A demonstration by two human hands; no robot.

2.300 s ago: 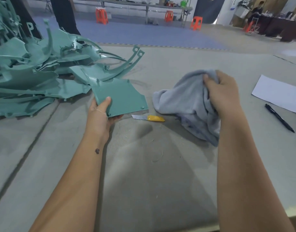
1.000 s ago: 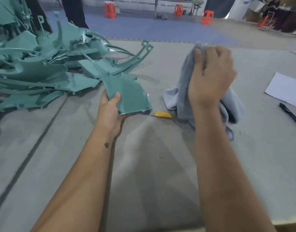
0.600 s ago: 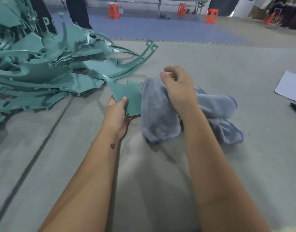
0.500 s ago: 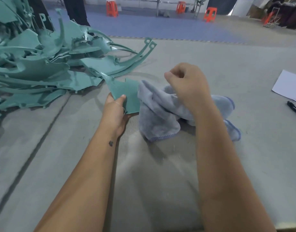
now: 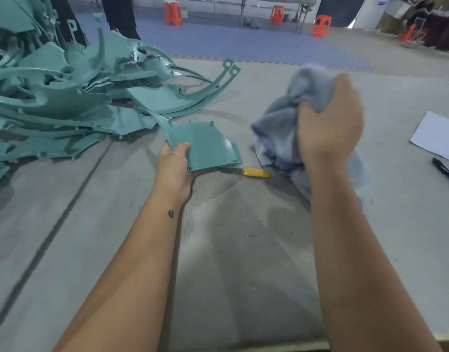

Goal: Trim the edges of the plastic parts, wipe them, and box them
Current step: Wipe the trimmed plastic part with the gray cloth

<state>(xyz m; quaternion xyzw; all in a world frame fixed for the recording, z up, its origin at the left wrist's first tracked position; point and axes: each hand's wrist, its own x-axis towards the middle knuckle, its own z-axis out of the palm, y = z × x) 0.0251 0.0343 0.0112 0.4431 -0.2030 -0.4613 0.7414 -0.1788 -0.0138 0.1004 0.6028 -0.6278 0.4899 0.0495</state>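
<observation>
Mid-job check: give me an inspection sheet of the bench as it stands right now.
Surface: grey padded table, a few thin shavings on it.
Job's things: green plastic part held at its near corner; grey cloth bunched and raised off the table; yellow-handled knife lying just by the part's near edge; pile of green parts at left. No box in view.
Clutter: white paper and black pen at right.
Grippers: left hand grips the part; right hand grips the cloth.
Cables: nothing seen.
Surroundings: blue floor mat, orange stools, tables beyond.
</observation>
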